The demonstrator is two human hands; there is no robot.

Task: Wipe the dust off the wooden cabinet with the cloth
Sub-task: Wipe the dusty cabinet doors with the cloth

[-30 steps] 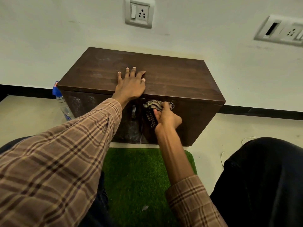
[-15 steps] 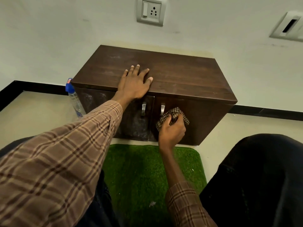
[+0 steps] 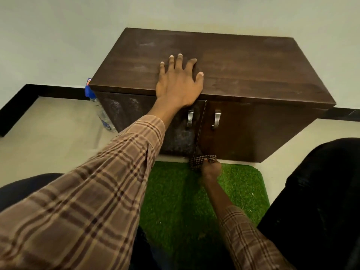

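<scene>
At the foot of the wooden cabinet (image 3: 224, 71), my right hand (image 3: 211, 169) has its grip clamped on the cloth (image 3: 202, 160), a small checked rag bunched against the bottom edge of the right-hand door (image 3: 253, 133); the hand is blurred, so I cannot make out each finger; my left hand (image 3: 178, 82) lies flat and spread on the cabinet top, grip apart, holding nothing, bracing the box. To do this stroke well, I judge I should press the cloth flat rather than bunched and work in overlapping passes along the grain, steadying with the left hand throughout. The cabinet is dark brown wood grain, boxy, with two curved metal handles (image 3: 190, 118) at the door seam; the left door (image 3: 140, 121) shows pale chalky smears, as does the top; a fuzzy green mat (image 3: 194, 201) lies in front; a clear plastic bottle (image 3: 101, 112) with a blue cap stands beside the cabinet's left side.
</scene>
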